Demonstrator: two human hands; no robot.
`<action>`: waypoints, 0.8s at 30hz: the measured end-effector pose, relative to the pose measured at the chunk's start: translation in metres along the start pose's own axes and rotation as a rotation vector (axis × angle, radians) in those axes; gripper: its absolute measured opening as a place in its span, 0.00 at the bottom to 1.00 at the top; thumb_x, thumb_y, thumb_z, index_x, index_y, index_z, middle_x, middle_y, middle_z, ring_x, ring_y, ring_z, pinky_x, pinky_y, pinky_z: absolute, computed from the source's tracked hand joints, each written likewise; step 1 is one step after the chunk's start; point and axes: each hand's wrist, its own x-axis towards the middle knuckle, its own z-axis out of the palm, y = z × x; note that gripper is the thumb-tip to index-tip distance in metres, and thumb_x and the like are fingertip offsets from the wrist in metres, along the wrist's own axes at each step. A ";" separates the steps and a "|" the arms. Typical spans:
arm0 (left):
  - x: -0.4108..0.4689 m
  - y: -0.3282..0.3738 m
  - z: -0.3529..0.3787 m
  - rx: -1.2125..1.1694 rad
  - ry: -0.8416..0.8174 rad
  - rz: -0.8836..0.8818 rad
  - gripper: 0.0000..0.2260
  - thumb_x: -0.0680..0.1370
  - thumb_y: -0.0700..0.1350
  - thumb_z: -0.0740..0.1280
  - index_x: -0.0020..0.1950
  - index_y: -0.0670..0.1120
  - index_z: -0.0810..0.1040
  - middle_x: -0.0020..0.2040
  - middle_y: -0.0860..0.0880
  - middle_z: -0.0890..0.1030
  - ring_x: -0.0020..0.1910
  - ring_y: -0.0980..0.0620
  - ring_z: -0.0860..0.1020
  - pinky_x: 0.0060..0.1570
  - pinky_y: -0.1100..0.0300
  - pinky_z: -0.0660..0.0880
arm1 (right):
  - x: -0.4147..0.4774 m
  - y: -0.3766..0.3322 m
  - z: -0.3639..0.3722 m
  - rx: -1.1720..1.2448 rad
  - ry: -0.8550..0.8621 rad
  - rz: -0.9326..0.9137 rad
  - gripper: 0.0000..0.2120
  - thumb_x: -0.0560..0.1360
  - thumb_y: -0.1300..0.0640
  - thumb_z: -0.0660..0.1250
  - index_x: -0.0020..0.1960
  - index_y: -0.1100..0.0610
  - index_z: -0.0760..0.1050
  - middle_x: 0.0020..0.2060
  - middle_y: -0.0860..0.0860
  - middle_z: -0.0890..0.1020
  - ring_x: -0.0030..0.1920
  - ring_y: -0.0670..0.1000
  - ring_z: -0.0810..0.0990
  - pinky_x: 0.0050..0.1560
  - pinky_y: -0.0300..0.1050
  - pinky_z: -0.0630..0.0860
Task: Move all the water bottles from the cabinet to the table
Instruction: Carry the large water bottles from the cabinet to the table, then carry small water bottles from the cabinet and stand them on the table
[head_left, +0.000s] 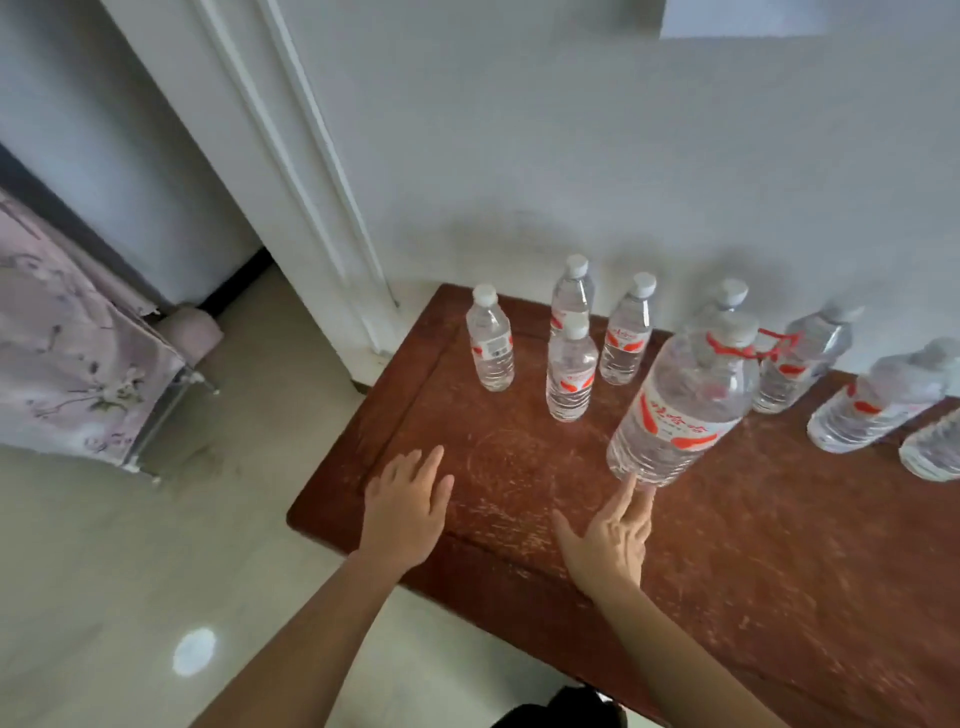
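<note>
Watch the large water bottle (680, 405) standing just beyond the fingertips of your right hand (608, 540). It looks tall and heavy, so a careless brush at its foot could tip it into the bottles further right (802, 358), which stand close enough together to fall in a row. The small water bottles (570, 371) ahead of and between your hands are grouped just as tightly, so a sweep of either wrist could topple them. Your right hand is spread, thumb out, its longest finger at the big bottle's base; contact cannot be told. Your left hand (405, 509) is flat and relaxed, palm down, low over the near corner of the table (779, 545), holding nothing. The fabric-covered cabinet (67, 343) stands well off to its left.
</note>
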 end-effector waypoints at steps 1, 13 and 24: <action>-0.009 -0.017 -0.012 0.019 0.039 -0.038 0.34 0.78 0.65 0.39 0.79 0.55 0.64 0.76 0.46 0.69 0.77 0.43 0.64 0.73 0.41 0.63 | -0.010 -0.019 0.009 -0.009 0.006 -0.069 0.55 0.76 0.36 0.67 0.81 0.52 0.29 0.81 0.59 0.36 0.81 0.64 0.44 0.79 0.60 0.53; -0.265 -0.351 -0.181 0.228 0.581 -0.534 0.33 0.82 0.67 0.45 0.79 0.50 0.66 0.80 0.39 0.61 0.79 0.35 0.58 0.72 0.27 0.54 | -0.255 -0.346 0.189 -0.212 -0.117 -1.063 0.42 0.79 0.28 0.50 0.83 0.48 0.42 0.81 0.57 0.36 0.81 0.61 0.38 0.79 0.60 0.40; -0.529 -0.538 -0.223 0.291 0.676 -1.263 0.34 0.81 0.69 0.39 0.83 0.52 0.51 0.83 0.41 0.49 0.81 0.38 0.46 0.75 0.30 0.48 | -0.554 -0.498 0.395 -0.084 -0.430 -1.808 0.41 0.78 0.27 0.48 0.83 0.49 0.49 0.83 0.56 0.41 0.82 0.60 0.41 0.80 0.61 0.43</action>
